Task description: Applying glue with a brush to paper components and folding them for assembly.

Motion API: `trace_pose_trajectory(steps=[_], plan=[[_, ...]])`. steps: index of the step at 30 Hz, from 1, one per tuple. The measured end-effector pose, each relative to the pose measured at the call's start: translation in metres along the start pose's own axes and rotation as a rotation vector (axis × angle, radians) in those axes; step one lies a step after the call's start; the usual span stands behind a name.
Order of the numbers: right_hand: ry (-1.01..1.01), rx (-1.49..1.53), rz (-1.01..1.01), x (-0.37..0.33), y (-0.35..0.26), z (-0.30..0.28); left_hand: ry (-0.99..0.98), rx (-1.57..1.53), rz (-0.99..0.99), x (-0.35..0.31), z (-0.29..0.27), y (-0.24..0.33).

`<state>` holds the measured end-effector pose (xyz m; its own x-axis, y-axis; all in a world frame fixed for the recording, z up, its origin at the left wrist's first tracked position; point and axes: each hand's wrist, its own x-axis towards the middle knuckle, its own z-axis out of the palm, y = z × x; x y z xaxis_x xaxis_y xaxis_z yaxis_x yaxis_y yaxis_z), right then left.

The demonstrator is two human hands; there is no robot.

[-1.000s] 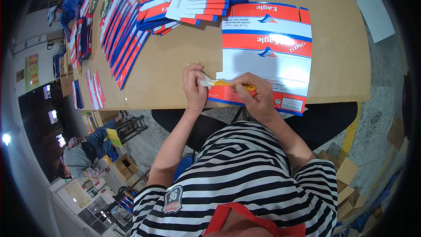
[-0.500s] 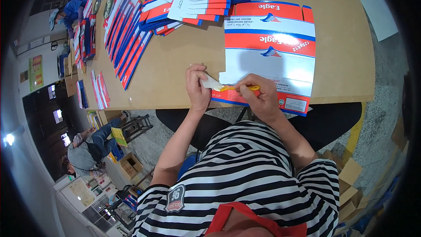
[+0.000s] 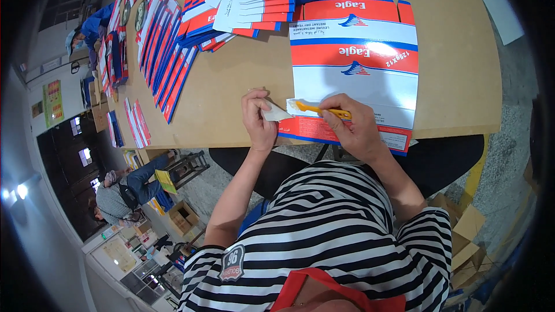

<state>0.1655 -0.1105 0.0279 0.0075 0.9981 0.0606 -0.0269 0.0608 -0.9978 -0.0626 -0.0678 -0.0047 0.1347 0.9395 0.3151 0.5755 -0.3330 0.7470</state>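
Observation:
A flat printed carton blank (image 3: 341,86) in red, white and blue lies on the table in front of me. My right hand (image 3: 355,130) is closed round a slim yellow brush-like tool (image 3: 341,114). Its tip rests on the small white flap (image 3: 293,105) at the carton's left edge. Beside that flap, my left hand (image 3: 259,121) pinches a white pointed piece (image 3: 274,113), perhaps a paper or plastic cone. Its narrow end points at the carton's lower left corner. What fills it, if anything, I cannot make out.
A large pile of folded cartons (image 3: 254,0) lies at the far side, and a fanned row of cartons (image 3: 167,52) stretches to its left. Smaller carton bundles (image 3: 136,122) sit at the left edge. Other people work beyond, and open cardboard boxes (image 3: 467,225) stand on the floor at right.
The yellow tool's tip has moved from the mouth of the white piece up onto the carton's flap. My left hand with the white piece has drawn slightly left and down.

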Motion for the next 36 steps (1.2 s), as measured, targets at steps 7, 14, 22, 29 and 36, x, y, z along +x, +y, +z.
trace_pose_trajectory(steps=[7, 14, 22, 29, 36], plan=[[-0.062, -0.028, -0.002, 0.005, 0.007, 0.008, -0.005, 0.014, 0.002, 0.0, 0.0, -0.001], [-0.129, -0.077, 0.027, 0.007, -0.001, 0.006, 0.002, 0.02, 0.002, 0.0, -0.002, 0.0], [-0.089, -0.067, -0.004, 0.007, 0.002, 0.013, 0.007, 0.024, 0.018, 0.0, -0.001, 0.0], [-0.057, -0.076, -0.033, 0.006, -0.008, 0.011, 0.014, 0.009, 0.012, -0.001, -0.002, -0.002], [-0.108, -0.11, 0.021, 0.006, -0.005, 0.01, 0.002, 0.028, 0.025, 0.001, -0.001, 0.001]])
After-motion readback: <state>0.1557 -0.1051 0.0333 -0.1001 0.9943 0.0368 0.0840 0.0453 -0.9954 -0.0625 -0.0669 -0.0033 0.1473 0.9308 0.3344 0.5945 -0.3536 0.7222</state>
